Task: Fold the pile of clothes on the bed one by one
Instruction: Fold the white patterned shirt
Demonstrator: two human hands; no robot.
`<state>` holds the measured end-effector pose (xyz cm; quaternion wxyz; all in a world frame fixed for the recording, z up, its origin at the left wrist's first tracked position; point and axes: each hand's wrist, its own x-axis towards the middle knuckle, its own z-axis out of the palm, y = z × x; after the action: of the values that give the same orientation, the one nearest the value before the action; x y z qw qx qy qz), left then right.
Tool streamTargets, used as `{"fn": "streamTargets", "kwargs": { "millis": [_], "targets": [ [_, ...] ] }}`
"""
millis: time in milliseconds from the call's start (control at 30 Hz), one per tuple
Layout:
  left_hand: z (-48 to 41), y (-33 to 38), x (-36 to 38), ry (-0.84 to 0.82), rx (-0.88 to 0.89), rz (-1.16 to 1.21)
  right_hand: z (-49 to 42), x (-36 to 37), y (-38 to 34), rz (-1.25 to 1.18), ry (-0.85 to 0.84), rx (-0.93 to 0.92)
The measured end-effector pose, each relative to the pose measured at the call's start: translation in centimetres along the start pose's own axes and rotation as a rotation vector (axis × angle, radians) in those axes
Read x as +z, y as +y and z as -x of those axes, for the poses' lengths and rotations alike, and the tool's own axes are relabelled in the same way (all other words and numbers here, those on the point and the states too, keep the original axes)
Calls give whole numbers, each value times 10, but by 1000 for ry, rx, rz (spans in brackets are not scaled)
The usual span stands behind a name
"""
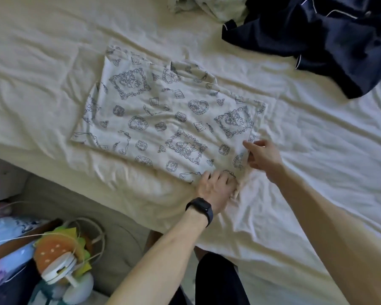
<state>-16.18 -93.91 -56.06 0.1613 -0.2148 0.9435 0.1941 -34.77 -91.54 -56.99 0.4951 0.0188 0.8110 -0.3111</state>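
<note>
A cream-sheeted bed [53, 51] fills most of the frame. At its centre a white printed garment [163, 115] lies flat, patterned with hearts and framed cartoon cats; its tiny lettering is too small to read. A navy garment with white piping [330, 40] is heaped at the upper right beside crumpled pale clothes [207, 5]. The hands are near each other at the printed garment's lower right corner: the left hand [216, 186], with a black wristband [200, 210], grips the hem, and the right hand [262, 155] pinches the side edge.
</note>
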Motion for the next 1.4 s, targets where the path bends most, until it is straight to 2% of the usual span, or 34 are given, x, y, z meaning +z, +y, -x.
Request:
{"fn": "streamTargets", "kwargs": {
  "millis": [67, 133, 233, 333, 400, 567, 733, 900, 967, 1033, 1133, 1200, 1400],
  "targets": [
    [4, -3, -5, 228, -36, 120, -6, -3, -8, -80, -60, 3],
    [11, -6, -14, 320, -136, 304, -6, -5, -13, -128, -92, 50],
    [25, -11, -31, 314, -381, 522, -5, -7, -19, -166, -87, 128],
    [30, -16, -44, 317, -622, 831, -6, -8, -28, -249, -159, 166],
    [27, -20, -44, 252, -698, 937, -7, -9, -34, -261, -157, 168],
    [22, -26, -45, 145, -692, 968, -11, -2, -48, -232, -147, 136],
    [27, -35, -52, 153, -629, 1001, -19, 7, -58, -241, -16, 146],
    [32, -66, -66, 192, -571, 1097, -6, 25, -75, -197, -22, 189],
    [32, -81, -72, 185, -535, 1130, -3, 34, -84, -246, 49, 202],
    [32, -99, -81, 173, -506, 1139, 0, 42, -96, -250, 190, 158],
    [33, -137, -99, 163, -498, 1174, 10, 68, -126, -142, 352, 1],
    [39, -170, -114, 186, -522, 1191, 20, 97, -154, 13, 413, -63],
    [73, -285, -135, 163, -720, 1214, 37, 226, -242, 369, 387, -240]
  ]
}}
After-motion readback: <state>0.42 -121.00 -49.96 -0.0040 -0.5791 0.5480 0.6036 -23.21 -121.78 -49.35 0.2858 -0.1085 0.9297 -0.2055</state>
